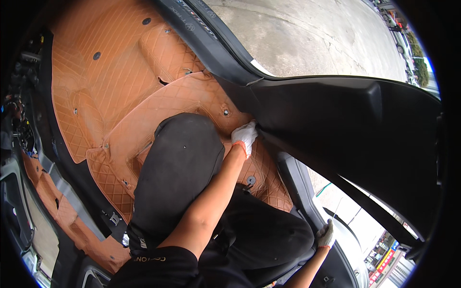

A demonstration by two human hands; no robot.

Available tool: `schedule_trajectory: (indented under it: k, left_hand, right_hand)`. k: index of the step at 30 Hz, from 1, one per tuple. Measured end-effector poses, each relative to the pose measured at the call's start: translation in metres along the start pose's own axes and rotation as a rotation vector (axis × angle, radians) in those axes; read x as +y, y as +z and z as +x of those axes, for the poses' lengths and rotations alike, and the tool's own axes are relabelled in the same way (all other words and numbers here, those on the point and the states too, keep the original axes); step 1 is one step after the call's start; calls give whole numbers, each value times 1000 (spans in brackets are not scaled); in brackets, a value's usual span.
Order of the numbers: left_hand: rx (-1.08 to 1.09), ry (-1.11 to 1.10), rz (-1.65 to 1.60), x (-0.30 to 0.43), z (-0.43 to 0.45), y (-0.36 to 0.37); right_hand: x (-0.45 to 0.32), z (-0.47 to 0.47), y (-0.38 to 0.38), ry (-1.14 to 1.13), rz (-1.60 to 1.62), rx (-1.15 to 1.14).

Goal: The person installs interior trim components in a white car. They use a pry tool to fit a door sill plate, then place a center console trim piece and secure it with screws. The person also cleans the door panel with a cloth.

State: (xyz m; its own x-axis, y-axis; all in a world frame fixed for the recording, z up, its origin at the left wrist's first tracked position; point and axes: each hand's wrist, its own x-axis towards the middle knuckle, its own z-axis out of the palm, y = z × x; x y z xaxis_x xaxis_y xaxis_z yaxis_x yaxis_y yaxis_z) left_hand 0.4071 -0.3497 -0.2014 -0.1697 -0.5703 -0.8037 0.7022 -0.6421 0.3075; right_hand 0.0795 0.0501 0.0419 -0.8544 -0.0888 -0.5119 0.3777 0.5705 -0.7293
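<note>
My left hand (245,136), in a white knit glove with an orange cuff, grips the lower edge of a black plastic pillar trim panel (324,111). Its fingertips are partly hidden at that edge. At the lower right, my right hand (326,234), gloved the same way, is closed around a thin metal rod-like tool (338,208) that points upward, away from the trim; its handle is hidden in the fist. Below my left hand lies a quilted tan-orange floor mat (173,102) of leather-like material, with my black-trousered knee (183,151) over it.
A black door sill trim (191,28) bearing writing borders the mat, and concrete ground (306,39) lies outside. Metal seat mounts, such as a bracket (114,217), show through the floor covering. Exposed wiring (21,129) runs at the far left. A white car body (347,230) is beyond my right hand.
</note>
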Motion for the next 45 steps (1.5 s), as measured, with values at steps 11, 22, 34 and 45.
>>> schedule_trajectory:
  k: [11, 22, 34, 45]
  left_hand:
    - [22, 311, 416, 3, 2, -6]
    - [-113, 404, 429, 7, -30, -6]
    - [-317, 871, 1334, 57, -19, -8]
    - [-206, 44, 185, 10, -9, -30]
  right_hand:
    - [0, 8, 8, 20, -30, -37]
    - [-9, -10, 16, -5, -126, 69]
    - [-3, -6, 16, 26, -183, 28]
    - [-46, -265, 123, -666, -100, 90]
